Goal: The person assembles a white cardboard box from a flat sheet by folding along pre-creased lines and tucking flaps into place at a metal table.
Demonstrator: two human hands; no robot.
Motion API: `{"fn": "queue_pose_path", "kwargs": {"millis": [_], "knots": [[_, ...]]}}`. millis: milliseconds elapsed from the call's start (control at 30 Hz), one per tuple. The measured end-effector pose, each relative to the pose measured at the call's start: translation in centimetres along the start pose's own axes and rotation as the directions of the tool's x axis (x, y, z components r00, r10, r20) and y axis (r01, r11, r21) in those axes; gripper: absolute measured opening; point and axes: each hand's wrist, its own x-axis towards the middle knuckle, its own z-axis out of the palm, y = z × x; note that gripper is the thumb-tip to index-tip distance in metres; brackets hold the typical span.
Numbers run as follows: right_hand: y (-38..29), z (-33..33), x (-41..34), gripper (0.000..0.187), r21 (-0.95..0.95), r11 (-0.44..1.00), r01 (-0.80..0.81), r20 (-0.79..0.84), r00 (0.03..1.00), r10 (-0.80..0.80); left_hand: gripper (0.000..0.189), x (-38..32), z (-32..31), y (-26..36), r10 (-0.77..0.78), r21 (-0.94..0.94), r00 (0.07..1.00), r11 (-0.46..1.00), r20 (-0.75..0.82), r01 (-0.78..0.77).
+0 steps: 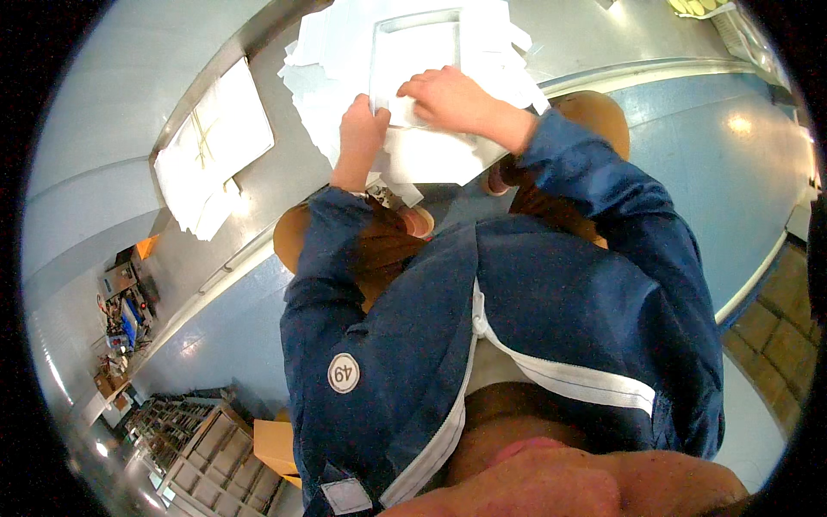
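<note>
A shallow grey rectangular frame or tray lies on a wide, untidy pile of white paper sheets at the top of the view. My left hand grips its near left corner, thumb on top. Inside the rim shows a plain white surface. Over the near part of that surface is my right hand, fingers bent and pointing left. Whether it pinches a sheet or only rests there is hidden by the hand. The near sheets overhang toward my knees.
Left of the pile, a second stack of white sheets with thin yellowish bands lies on the metal table. Tools and a blue item crowd its far left. Behind stand a drawer rack and a cardboard box. A yellow-patterned item sits top right.
</note>
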Motion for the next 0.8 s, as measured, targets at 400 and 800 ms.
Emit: {"fn": "queue_pose_path", "kwargs": {"millis": [400, 800], "knots": [[0.6, 4.0, 0.4, 0.031, 0.086, 0.993, -0.079, 0.200, 0.978, 0.060, 0.057, -3.0, -1.8, 1.9, -0.046, -0.605, 0.999, 0.796, -0.001, 0.036], [-2.3, 0.7, -5.5, 0.027, 0.032, 0.996, -0.079, -0.301, 0.950, 0.085, 0.025, -0.3, -5.1, 3.3, 0.558, 0.088, 0.811, 0.812, 0.176, -0.577]]}}
